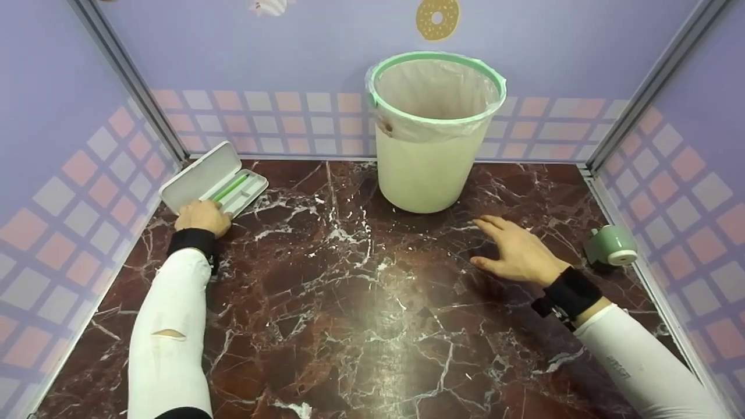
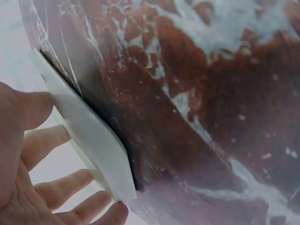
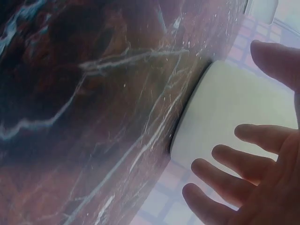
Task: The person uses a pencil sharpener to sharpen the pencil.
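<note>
A white pencil case (image 1: 204, 174) lies with its lid up at the left back of the table, a green pen (image 1: 231, 187) in its tray. My left hand (image 1: 201, 216) is at the near end of the case and hides that corner. In the left wrist view, the thumb and extended, spread fingers touch the rim of the white case (image 2: 96, 136). My right hand (image 1: 518, 250) hovers over the table at the right with spread fingers and holds nothing. It is nearest the pale green trash bin (image 1: 428, 169), which fills much of the right wrist view behind the fingers.
The bin has a green rim and a clear plastic liner (image 1: 436, 131). A small green object (image 1: 611, 247) with a white end stands by the right wall. White crumbs (image 1: 349, 230) are scattered on the dark marbled tabletop (image 1: 326, 349). Tiled panels (image 1: 279, 116) enclose three sides.
</note>
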